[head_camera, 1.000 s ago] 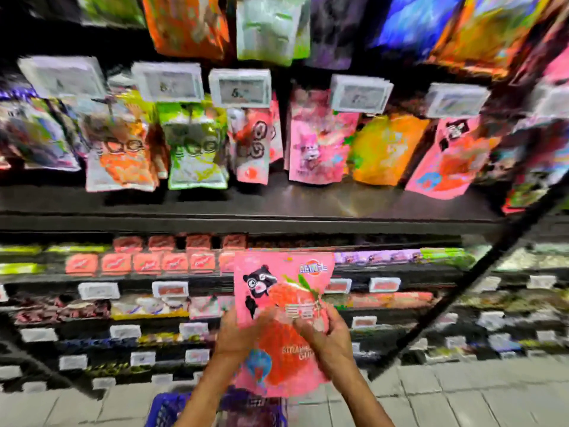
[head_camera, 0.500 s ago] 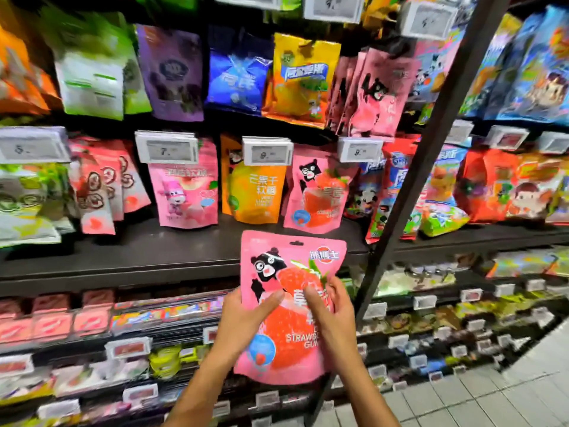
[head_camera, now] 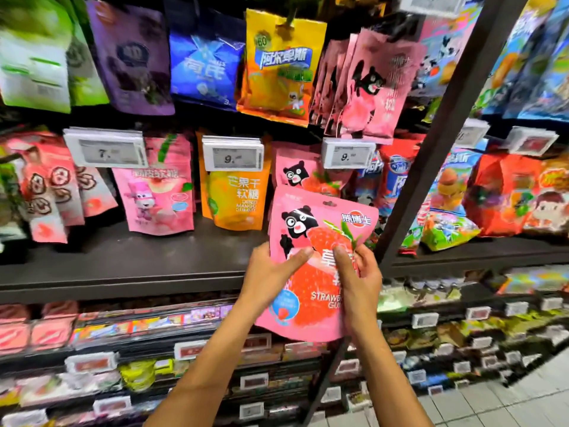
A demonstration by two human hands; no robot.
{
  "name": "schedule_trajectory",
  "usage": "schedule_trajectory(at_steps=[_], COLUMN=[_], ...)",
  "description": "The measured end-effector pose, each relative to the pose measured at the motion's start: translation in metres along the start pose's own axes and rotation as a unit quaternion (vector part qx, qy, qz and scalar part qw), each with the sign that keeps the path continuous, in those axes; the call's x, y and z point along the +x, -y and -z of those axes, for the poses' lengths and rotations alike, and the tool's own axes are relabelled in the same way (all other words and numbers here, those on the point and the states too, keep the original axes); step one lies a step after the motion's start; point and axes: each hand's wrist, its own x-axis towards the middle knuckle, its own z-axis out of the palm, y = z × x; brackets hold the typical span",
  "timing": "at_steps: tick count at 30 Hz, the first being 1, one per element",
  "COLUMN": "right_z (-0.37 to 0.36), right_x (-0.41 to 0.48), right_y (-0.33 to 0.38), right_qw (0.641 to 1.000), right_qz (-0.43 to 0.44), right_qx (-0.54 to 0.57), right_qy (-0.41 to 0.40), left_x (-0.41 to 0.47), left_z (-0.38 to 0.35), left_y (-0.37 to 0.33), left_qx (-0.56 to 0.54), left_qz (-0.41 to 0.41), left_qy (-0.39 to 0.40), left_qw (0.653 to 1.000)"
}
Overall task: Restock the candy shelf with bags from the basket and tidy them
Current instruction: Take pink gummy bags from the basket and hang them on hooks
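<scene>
Pinching bag [head_camera: 320, 223] upright between left hand [head_camera: 271, 278] and right hand [head_camera: 358, 280], thumbs on its front, just below matching bags [head_camera: 295, 174] above the hands; could miss the hook, unseen behind tag [head_camera: 348, 154], and let it slip.

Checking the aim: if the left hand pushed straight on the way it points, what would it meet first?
Probably the matching pink bear bag standing on the shelf, just beyond the strawberry gummy bag the left hand holds; depth is unclear.
</scene>
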Motion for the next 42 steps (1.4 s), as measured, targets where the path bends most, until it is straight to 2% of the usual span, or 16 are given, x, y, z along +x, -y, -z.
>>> schedule_trajectory(at_steps=[6, 9, 11, 14, 17, 21, 33, 42], right_z=[-0.011, -0.011, -0.017, -0.032, -0.042, -0.044, -0.048, -0.049], right_x=[0.039, 0.045, 0.048, 0.05, 0.055, 0.067, 0.094, 0.098], right_y=[0.003, 0.004, 0.006, 0.011, 0.014, 0.014, 0.015, 0.017], right_qw=[0.998, 0.983, 0.953, 0.887, 0.832, 0.804, 0.792, 0.798], right_qz=[0.043, 0.131, 0.204, 0.29, 0.333, 0.346, 0.361, 0.343], right_qx=[-0.032, -0.124, -0.217, -0.346, -0.437, -0.478, -0.49, -0.493], right_qy=[-0.016, -0.041, -0.056, -0.1, -0.082, -0.07, -0.058, -0.048], left_x=[0.044, 0.054, 0.06, 0.065, 0.068, 0.074, 0.087, 0.093], left_z=[-0.006, -0.008, -0.01, -0.016, -0.023, -0.029, -0.04, -0.041], left_y=[0.001, 0.008, 0.013, 0.015, 0.013, 0.012, 0.01, 0.013], left_qx=[-0.038, -0.052, -0.059, -0.067, -0.068, -0.068, -0.073, -0.079], left_qz=[-0.033, -0.03, -0.021, -0.019, -0.051, -0.078, -0.084, -0.083], left_qy=[0.035, 0.033, 0.026, 0.023, 0.018, -0.003, -0.053, -0.054], left_qw=[0.998, 0.998, 0.998, 0.997, 0.996, 0.995, 0.992, 0.992])
